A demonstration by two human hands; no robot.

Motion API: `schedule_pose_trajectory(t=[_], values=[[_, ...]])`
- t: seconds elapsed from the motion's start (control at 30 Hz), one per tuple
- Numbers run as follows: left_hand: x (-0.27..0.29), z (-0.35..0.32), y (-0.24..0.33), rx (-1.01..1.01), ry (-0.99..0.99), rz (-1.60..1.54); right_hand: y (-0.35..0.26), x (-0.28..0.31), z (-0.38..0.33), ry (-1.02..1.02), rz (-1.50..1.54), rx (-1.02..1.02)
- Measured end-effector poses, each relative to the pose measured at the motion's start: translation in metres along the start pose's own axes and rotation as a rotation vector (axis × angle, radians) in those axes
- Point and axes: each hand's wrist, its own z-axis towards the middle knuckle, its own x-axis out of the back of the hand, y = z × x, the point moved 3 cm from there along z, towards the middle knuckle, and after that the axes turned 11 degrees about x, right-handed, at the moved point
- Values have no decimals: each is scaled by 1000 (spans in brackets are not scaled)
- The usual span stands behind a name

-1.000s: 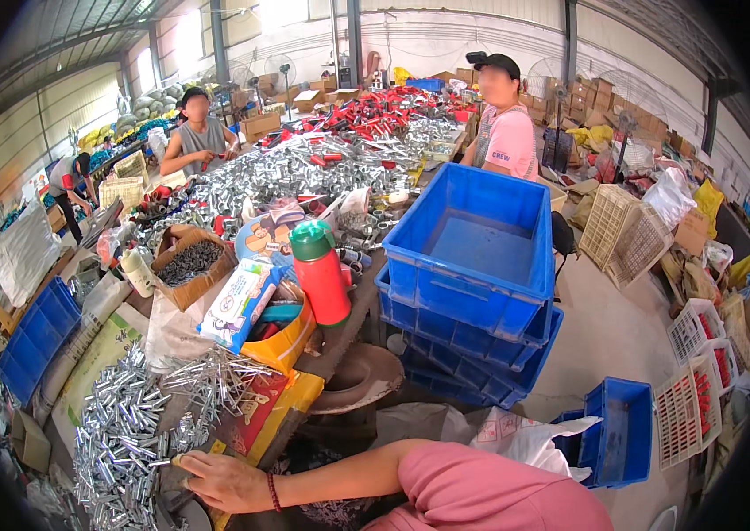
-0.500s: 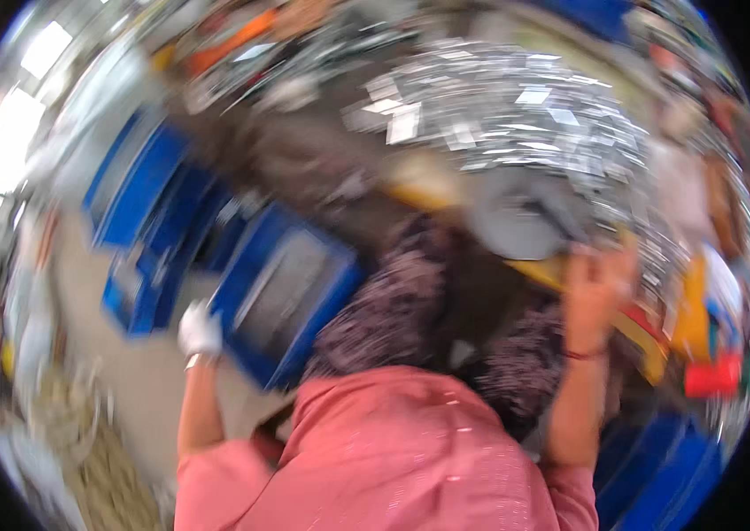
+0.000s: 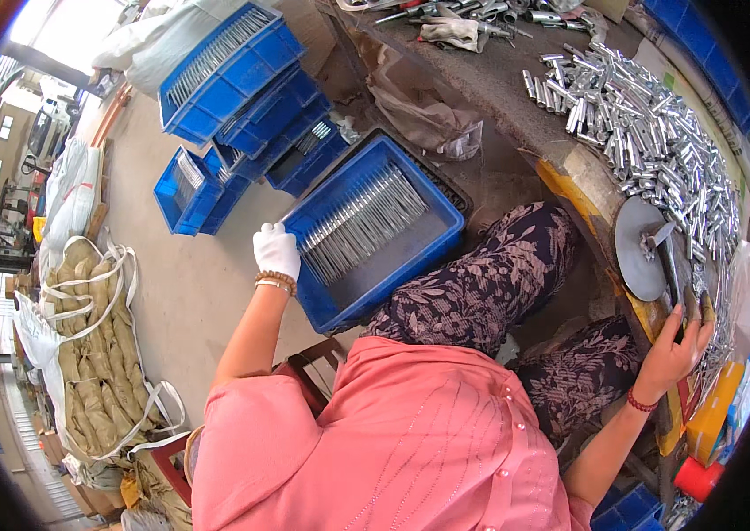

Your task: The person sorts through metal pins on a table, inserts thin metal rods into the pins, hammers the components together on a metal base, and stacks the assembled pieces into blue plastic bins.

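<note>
My left hand (image 3: pixel 277 251), in a white glove, is closed at the left rim of a blue plastic crate (image 3: pixel 432 257). Inside that crate lies a row of slim shiny metal rods (image 3: pixel 364 221). My bare right hand (image 3: pixel 674 356) is at the yellow edge of the workbench on the right, its fingers stretched out and apart. Just beyond its fingertips are a round grey metal disc (image 3: pixel 639 257) with an upright piece and a dark lever (image 3: pixel 676 270). A heap of short shiny metal tubes (image 3: pixel 649 133) covers the bench behind the disc.
Stacked blue crates (image 3: pixel 242 80) with more rods stand at the far left of my crate. A smaller blue crate (image 3: pixel 182 199) sits beside them. Bundled tan sacks (image 3: pixel 92 354) lie at the left. A red cylinder (image 3: pixel 698 478) is by the bench at lower right.
The view has turned and sharpened, so the crates and bench appear shifted. My left hand stays at the crate's rim. My right hand remains near the disc, with its fingers now clearly spread.
</note>
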Motion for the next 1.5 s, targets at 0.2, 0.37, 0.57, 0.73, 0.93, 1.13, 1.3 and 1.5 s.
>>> schedule_pose_trajectory(t=[0.2,0.37,0.57,0.73,0.93,1.13,1.3,1.5], values=[[-27,10,12,-49,-92,193,3,-3,-3,15,-21,17],[-30,11,12,-59,-71,168,0,-1,0,46,-39,32],[-30,11,6,-110,-7,41,3,0,1,27,9,37],[-44,15,2,-115,32,63,-2,1,3,39,23,27],[-37,12,-4,-86,23,2,-3,2,4,44,28,49],[-17,-5,17,6,-84,122,0,2,2,14,7,21],[-31,-1,12,-10,-93,105,3,1,-3,35,-12,47],[-27,-6,5,50,-33,-11,-4,2,3,5,69,23]])
